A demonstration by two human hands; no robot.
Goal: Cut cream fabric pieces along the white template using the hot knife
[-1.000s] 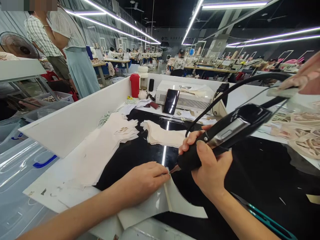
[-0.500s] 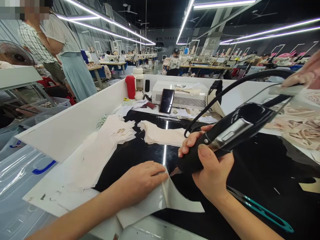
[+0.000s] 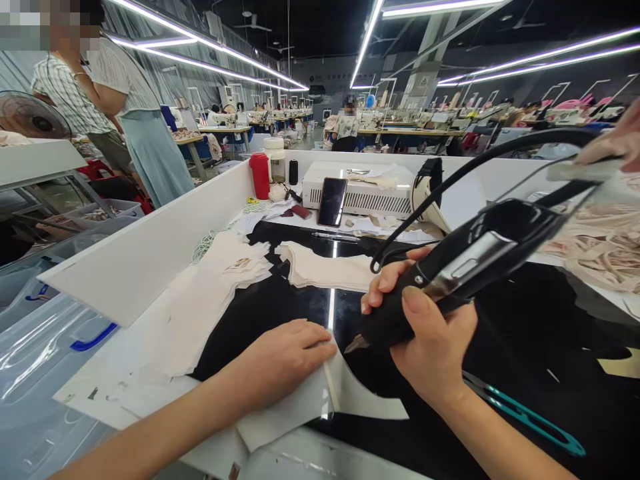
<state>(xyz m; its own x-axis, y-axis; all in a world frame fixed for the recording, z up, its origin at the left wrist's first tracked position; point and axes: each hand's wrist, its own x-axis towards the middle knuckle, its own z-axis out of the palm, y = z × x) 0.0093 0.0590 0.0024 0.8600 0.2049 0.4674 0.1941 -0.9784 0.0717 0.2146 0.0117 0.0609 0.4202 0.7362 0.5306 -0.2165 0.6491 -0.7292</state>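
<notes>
The right hand point(image 3: 436, 347) grips a black, silver-panelled, corded handheld tool point(image 3: 465, 260), its tip just beside a smooth white curved-edged sheet point(image 3: 313, 400) on a glossy black work surface point(image 3: 515, 320). The left hand point(image 3: 295, 350) rests bent-fingered over the sheet's far end, pinching or merely pressing, I cannot tell. Seemingly they are lining up tool and sheet, which calls for a steadied edge and controlled tip.

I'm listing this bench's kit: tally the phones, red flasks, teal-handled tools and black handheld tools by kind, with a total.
Phone: 1
Red flask: 1
Teal-handled tool: 1
Black handheld tool, in the right hand: 1
Total: 4
</notes>
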